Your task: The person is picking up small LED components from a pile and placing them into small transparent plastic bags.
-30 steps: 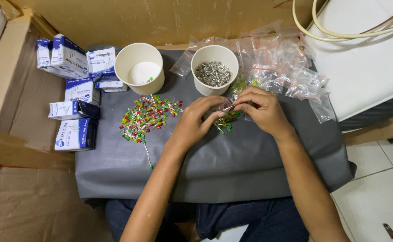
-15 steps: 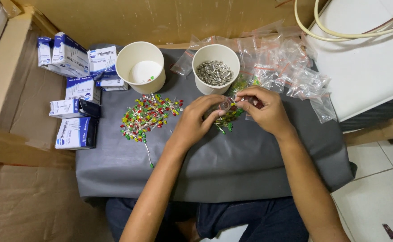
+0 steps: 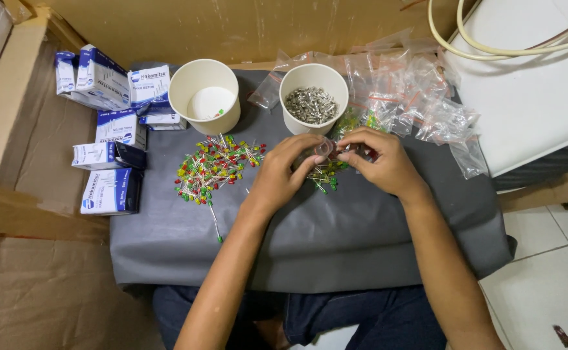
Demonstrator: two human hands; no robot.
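My left hand [image 3: 285, 170] and my right hand [image 3: 380, 159] meet over a grey mat [image 3: 336, 227] and together pinch a small clear plastic bag [image 3: 328, 150] between their fingertips. Under the hands lies a small heap of green and yellow diodes [image 3: 325, 174]. A bigger pile of red, green and yellow diodes [image 3: 211, 166] is spread to the left of my left hand. Just behind the hands stands a white paper cup [image 3: 313, 78] filled with small metal parts.
A second white paper cup [image 3: 204, 97], nearly empty, stands at the back left. Several blue and white boxes [image 3: 109, 142] lie at the mat's left edge. Filled clear bags [image 3: 413, 97] pile up at the back right. Cardboard walls enclose the back and left.
Both hands have lifted the small bag slightly and shifted a little away from me, toward the cup of metal parts. The piles and cups have not moved.
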